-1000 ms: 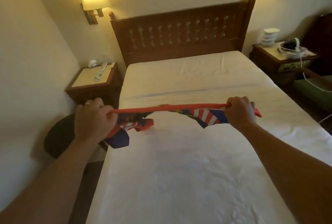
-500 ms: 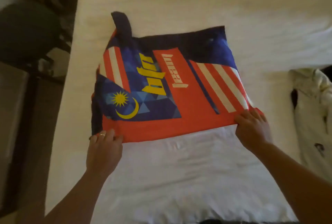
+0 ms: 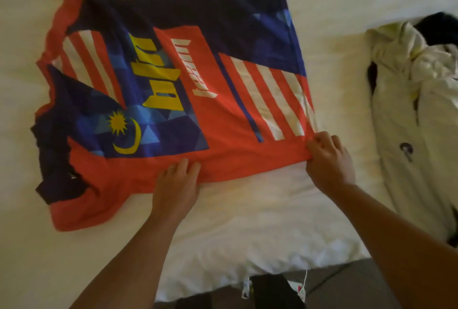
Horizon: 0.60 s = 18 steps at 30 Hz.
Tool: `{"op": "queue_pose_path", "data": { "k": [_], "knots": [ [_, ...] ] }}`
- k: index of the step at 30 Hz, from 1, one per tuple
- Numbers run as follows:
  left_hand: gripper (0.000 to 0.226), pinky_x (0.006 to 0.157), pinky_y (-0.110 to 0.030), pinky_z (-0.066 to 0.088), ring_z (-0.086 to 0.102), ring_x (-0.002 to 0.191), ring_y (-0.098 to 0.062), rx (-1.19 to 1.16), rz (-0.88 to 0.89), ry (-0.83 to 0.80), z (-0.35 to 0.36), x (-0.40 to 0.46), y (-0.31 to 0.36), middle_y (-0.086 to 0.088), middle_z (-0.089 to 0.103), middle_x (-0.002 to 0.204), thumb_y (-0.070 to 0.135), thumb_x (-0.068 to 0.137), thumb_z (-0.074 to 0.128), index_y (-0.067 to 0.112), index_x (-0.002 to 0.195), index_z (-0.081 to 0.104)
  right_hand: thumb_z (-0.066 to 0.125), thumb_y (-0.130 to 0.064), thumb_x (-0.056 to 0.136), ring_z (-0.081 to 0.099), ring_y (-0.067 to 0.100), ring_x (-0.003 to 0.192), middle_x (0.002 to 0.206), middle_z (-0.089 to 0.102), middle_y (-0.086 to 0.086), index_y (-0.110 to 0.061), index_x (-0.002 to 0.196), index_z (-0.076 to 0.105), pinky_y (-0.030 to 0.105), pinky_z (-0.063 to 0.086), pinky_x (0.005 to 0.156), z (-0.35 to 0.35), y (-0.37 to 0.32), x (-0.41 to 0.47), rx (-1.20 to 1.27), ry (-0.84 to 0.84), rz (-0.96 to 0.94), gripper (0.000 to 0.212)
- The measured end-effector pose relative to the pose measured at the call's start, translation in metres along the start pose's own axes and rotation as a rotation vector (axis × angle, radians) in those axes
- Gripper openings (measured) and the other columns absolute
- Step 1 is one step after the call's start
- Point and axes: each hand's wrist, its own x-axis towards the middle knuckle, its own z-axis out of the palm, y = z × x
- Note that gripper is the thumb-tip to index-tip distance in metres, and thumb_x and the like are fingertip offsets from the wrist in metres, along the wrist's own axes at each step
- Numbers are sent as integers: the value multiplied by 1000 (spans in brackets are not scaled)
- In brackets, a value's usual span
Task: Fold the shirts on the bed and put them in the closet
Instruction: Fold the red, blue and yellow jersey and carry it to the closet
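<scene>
A red and navy shirt (image 3: 173, 90) with white stripes, yellow letters and a sun-and-crescent print lies spread flat on the white bed (image 3: 235, 222). Its sleeves are bunched at the left. My left hand (image 3: 177, 184) rests on the shirt's near red edge around its middle, fingers fairly straight. At the near right corner of that edge, my right hand (image 3: 329, 160) pinches the fabric with curled fingers. A cream-white garment (image 3: 416, 115) lies crumpled on the bed at the right, over something dark.
The bed's near edge runs along the bottom of the view, with floor and a dark item with white tags (image 3: 272, 289) below it. Bare sheet lies between the two garments and in front of the red shirt.
The shirt went from being held stretched in the air to lying flat on the bed. In the last half second my left hand slid right from the left corner to the edge's middle.
</scene>
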Motion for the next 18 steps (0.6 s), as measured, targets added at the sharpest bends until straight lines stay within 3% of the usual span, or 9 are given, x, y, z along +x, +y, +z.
{"op": "queue_pose_path", "data": {
  "k": [2,4,6,9,12,14,16,18],
  "knots": [
    [19,54,-43,48,60,74,-38,-35,20,17,3,1,10,-11,57,89,21,77,60,14,94,65,57,11,62,49,39,80,97,58,19,2,95,67,43,46,57,-8,8,-3,42,103,-6,35],
    [25,47,-39,46,60,73,-36,-68,37,34,8,-7,13,-9,57,90,25,81,47,15,94,65,55,10,63,47,38,80,96,56,19,-1,88,66,44,45,60,-9,17,-12,13,117,-18,30],
    [29,43,-37,45,60,72,-35,-81,49,18,12,-15,18,-7,56,92,28,82,44,16,97,65,59,7,63,49,38,81,95,55,17,-5,91,68,45,47,59,-5,26,-26,-87,-26,-17,32],
    [25,48,-38,48,61,78,-36,-128,-2,-30,11,-20,22,-7,57,96,25,81,60,15,103,66,65,-2,64,56,40,81,94,57,16,-10,108,67,44,49,59,-4,23,-39,-174,-295,56,45],
    [37,60,-41,53,63,88,-36,-254,-71,-41,3,-24,16,-7,61,104,31,80,59,14,113,67,62,-9,67,54,39,85,94,54,15,-8,115,60,41,45,62,-17,1,-39,-107,-328,198,48],
    [38,67,-42,54,63,90,-37,-365,-153,32,-4,-27,3,-8,63,105,33,82,57,14,112,68,60,-12,72,51,36,92,103,49,12,-14,129,46,42,46,68,-23,-18,-42,-29,-305,352,59],
    [35,71,-45,53,63,88,-39,-462,-268,160,-8,-30,-12,-10,65,103,33,83,55,13,108,69,60,-15,79,48,37,104,120,42,12,-18,141,32,45,47,78,-25,-37,-46,141,-224,613,69],
    [39,76,-49,53,63,87,-42,-530,-387,271,-11,-37,-40,-14,66,102,35,84,51,10,107,70,60,-20,87,45,41,117,136,35,16,-14,147,29,49,45,92,-24,-68,-51,344,-139,910,68]
  ]
}}
